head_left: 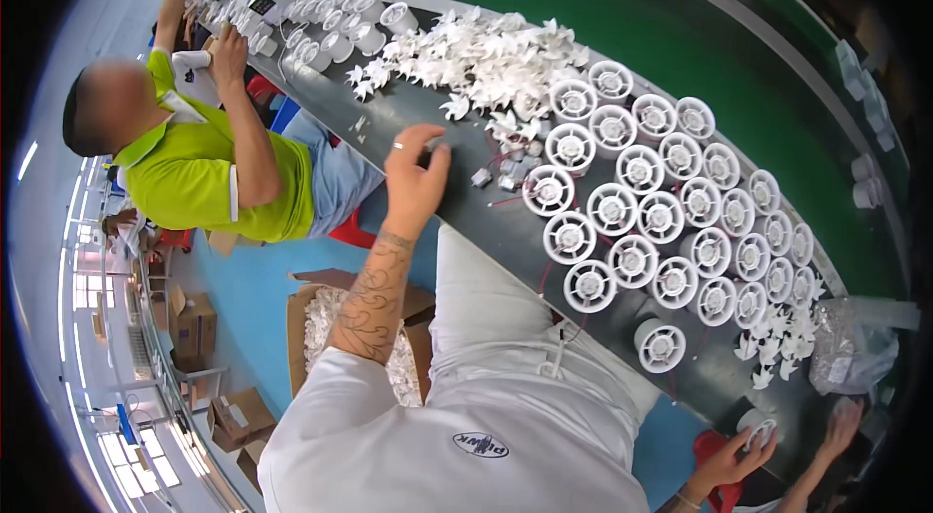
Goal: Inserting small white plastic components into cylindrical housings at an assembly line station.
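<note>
My left hand [416, 178], with a ring and a tattooed forearm, hovers over the near edge of the dark bench [466, 207]. Its fingers are curled but apart from the thumb, with nothing visible between them. Close to it lie small grey motors [507, 171] with thin wires. At the lower right, my right hand [734, 464], a band at its wrist, grips a round white fan housing [762, 433] by its rim. Many similar white fan housings [640, 169] stand in rows on the bench. Beyond my left hand spreads a pile of white fan blades [486, 56].
At left, a co-worker in a lime-green shirt [199, 153] sits by more white cups [335, 45]. Another person's blurred hand [842, 427] is at the lower right, near a clear plastic bag [846, 358]. An open carton [296, 338] stands on the blue floor. A green belt [622, 13] runs behind.
</note>
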`<state>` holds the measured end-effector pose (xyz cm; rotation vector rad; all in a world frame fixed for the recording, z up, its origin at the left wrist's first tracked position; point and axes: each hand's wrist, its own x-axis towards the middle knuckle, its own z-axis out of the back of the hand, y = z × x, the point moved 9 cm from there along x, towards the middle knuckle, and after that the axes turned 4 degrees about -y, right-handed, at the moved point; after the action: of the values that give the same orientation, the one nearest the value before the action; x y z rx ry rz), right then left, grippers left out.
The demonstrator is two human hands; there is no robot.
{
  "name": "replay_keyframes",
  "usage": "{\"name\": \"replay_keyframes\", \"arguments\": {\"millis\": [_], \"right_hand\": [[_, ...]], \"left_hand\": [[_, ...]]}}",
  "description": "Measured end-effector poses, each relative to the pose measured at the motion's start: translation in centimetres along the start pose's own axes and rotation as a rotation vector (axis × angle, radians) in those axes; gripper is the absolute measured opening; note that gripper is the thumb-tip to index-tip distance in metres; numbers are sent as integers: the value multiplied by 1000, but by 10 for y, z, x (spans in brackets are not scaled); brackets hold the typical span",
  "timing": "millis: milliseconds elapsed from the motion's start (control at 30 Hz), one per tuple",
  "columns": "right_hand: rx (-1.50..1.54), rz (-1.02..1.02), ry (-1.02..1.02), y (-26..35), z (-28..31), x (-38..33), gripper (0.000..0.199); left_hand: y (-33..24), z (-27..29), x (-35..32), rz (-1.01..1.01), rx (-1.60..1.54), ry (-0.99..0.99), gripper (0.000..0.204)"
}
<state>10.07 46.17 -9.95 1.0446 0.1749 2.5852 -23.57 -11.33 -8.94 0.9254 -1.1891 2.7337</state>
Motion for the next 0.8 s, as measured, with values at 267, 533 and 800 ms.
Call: {"name": "replay_keyframes", "arguments": {"millis": [267, 533, 800], "right_hand": [[26, -257, -155, -30, -19, -3, 28], [-8, -273, -264, -30, 2, -12, 27], [84, -152, -321, 2, -2, 9, 22]], "left_hand": [[2, -13, 16, -43, 16, -8, 30], [6, -62, 40, -213, 372, 167, 23], [15, -29, 30, -231, 220, 123, 24]]}}
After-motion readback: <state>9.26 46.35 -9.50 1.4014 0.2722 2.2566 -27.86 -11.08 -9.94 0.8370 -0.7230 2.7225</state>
